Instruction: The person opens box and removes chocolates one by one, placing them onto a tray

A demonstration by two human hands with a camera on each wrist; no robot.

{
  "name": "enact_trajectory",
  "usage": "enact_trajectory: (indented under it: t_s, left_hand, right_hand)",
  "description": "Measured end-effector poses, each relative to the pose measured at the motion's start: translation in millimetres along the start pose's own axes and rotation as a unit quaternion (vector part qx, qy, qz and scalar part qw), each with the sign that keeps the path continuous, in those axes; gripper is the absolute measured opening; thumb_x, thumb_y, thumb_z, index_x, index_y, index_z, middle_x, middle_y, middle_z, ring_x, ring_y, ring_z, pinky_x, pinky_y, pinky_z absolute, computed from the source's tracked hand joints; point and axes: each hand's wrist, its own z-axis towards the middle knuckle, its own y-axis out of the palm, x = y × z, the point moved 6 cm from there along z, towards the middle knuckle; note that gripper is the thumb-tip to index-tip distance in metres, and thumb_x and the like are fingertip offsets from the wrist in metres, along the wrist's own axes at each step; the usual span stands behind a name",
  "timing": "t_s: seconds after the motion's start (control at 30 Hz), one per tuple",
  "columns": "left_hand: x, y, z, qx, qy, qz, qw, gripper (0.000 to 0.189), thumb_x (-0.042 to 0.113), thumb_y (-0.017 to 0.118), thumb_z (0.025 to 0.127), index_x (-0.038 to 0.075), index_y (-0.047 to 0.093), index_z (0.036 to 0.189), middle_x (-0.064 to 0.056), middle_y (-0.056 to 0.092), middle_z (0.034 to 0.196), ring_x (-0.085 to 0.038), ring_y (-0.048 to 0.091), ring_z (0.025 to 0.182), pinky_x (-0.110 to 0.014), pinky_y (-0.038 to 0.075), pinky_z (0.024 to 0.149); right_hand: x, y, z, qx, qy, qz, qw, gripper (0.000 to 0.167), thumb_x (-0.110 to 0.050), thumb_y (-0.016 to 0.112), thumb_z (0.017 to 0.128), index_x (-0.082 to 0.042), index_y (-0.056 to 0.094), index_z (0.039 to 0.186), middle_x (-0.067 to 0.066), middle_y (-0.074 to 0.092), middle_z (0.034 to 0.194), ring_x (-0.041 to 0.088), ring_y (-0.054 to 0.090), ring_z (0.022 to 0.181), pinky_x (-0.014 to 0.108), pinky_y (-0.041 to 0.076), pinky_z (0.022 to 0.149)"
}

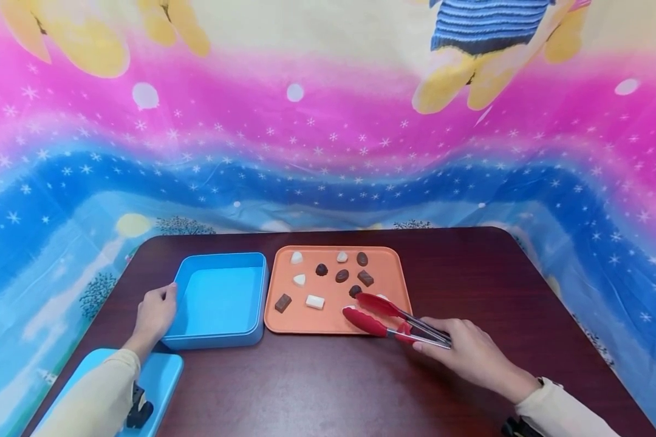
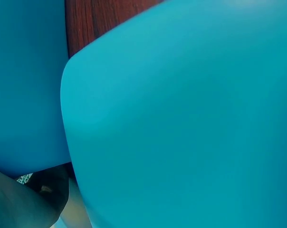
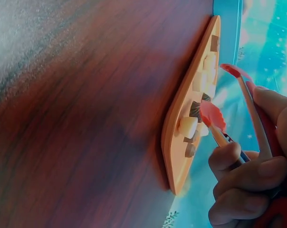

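My right hand (image 1: 472, 355) grips red-tipped metal tongs (image 1: 379, 305) above the near right corner of an orange tray (image 1: 339, 326). In the right wrist view the two tong tips stand apart, with nothing seen between them. Dark, brown and white chocolates (image 1: 315, 301) lie spread over the tray; the tongs partly cover a few. At the left wall of an open blue box (image 1: 218, 341), my left hand (image 1: 155, 312) holds the rim, thumb at the top edge. Inside, the box's blue floor shows bare. Its fingers are mostly hidden in the left wrist view.
A light blue lid (image 1: 166, 370) lies at the table's near left, partly beneath my left forearm. The box stands close against the tray's left side. Dark wooden table (image 1: 284, 388) spreads in front and to the right. A patterned cloth (image 1: 328, 152) hangs behind.
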Motion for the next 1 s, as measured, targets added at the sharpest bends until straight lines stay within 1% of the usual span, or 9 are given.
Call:
enact_trajectory:
  t_s: [0.03,0.1,0.23,0.33,0.43,0.5,0.57,0.8,1.0]
  left_hand:
    - [-0.5,0.6,-0.2,0.001,0.0,0.001,1.0,0.073,0.047,0.016,0.109,-0.01,0.042,0.147,-0.024,0.053,0.094,-0.043,0.052,0.11,-0.052,0.046,0.085]
    - [-1.1,1.8,-0.6,-0.001,-0.001,0.002,1.0,0.073,0.046,0.016,0.109,-0.011,0.043,0.146,-0.02,0.052,0.09,-0.042,0.052,0.107,-0.05,0.045,0.083]
    - [0.3,2.2,-0.8,-0.003,0.004,0.002,1.0,0.073,0.046,0.016,0.109,-0.011,0.041,0.147,-0.019,0.054,0.091,-0.042,0.052,0.108,-0.051,0.046,0.084]
    - [1.7,0.9,-1.1,-0.001,0.003,0.003,1.0,0.073,0.046,0.015,0.109,-0.011,0.041,0.147,-0.02,0.051,0.089,-0.043,0.052,0.109,-0.052,0.045,0.084]
    - [2.7,0.0,-1.7,-0.004,0.002,0.003,1.0,0.073,0.046,0.014,0.109,-0.01,0.035,0.151,-0.034,0.055,0.112,-0.049,0.049,0.119,-0.061,0.046,0.093]
    - [2.9,0.6,-2.0,-0.01,0.0,0.002,0.9999,0.073,0.046,0.013,0.109,-0.011,0.031,0.152,-0.039,0.049,0.135,-0.053,0.045,0.128,-0.067,0.042,0.102]
    - [2.9,1.2,-1.5,-0.015,-0.002,0.0,0.9999,0.073,0.046,0.013,0.109,-0.01,0.028,0.153,-0.039,0.04,0.147,-0.055,0.042,0.133,-0.069,0.038,0.107]
    - [1.7,0.8,-1.1,-0.021,-0.01,0.0,0.9997,0.074,0.047,0.012,0.109,-0.009,0.025,0.154,-0.039,0.032,0.154,-0.058,0.032,0.141,-0.07,0.032,0.112]
    - [1.9,0.7,-0.1,-0.019,-0.008,0.001,0.9998,0.073,0.046,0.012,0.109,-0.008,0.025,0.155,-0.038,0.03,0.155,-0.057,0.03,0.143,-0.07,0.03,0.114]
  right_hand:
    - [0.0,-0.1,-0.8,0.003,0.0,0.001,1.0,0.066,-0.055,0.077,0.083,-0.014,0.068,0.133,-0.002,0.074,0.106,0.007,0.055,0.072,0.022,0.043,0.058]
    - [0.0,0.1,-2.3,0.009,0.001,0.003,1.0,0.068,-0.057,0.077,0.083,-0.014,0.066,0.135,-0.004,0.073,0.097,0.006,0.053,0.069,0.023,0.042,0.056]
    - [-1.4,0.4,-3.2,0.027,0.004,-0.001,0.9996,0.073,-0.058,0.077,0.082,-0.014,0.063,0.138,-0.008,0.065,0.08,0.008,0.048,0.065,0.024,0.038,0.054]
    - [-3.2,1.7,-2.5,0.042,-0.002,0.002,0.9991,0.075,-0.058,0.078,0.081,-0.014,0.062,0.14,-0.008,0.056,0.068,0.008,0.044,0.06,0.024,0.035,0.052]
    - [-4.5,3.4,-2.7,0.056,-0.014,0.007,0.9983,0.075,-0.057,0.079,0.08,-0.015,0.061,0.14,-0.007,0.048,0.061,0.006,0.04,0.054,0.023,0.033,0.049]
    - [-4.8,4.0,-3.2,0.066,-0.021,0.006,0.9976,0.072,-0.055,0.081,0.08,-0.017,0.062,0.138,-0.008,0.046,0.061,0.005,0.039,0.054,0.023,0.032,0.049]
    - [-5.0,4.2,-2.9,0.076,-0.026,0.005,0.9968,0.069,-0.053,0.082,0.079,-0.02,0.063,0.136,-0.009,0.045,0.062,0.005,0.038,0.054,0.023,0.032,0.048]
    - [-7.1,3.8,-2.4,0.096,-0.033,0.011,0.9947,0.07,-0.052,0.085,0.076,-0.02,0.064,0.135,-0.009,0.045,0.064,0.004,0.038,0.056,0.022,0.032,0.049]
    - [-4.1,2.7,-1.0,0.107,-0.015,0.019,0.994,0.07,-0.048,0.087,0.074,-0.022,0.063,0.135,-0.008,0.047,0.068,0.006,0.04,0.057,0.023,0.033,0.05]
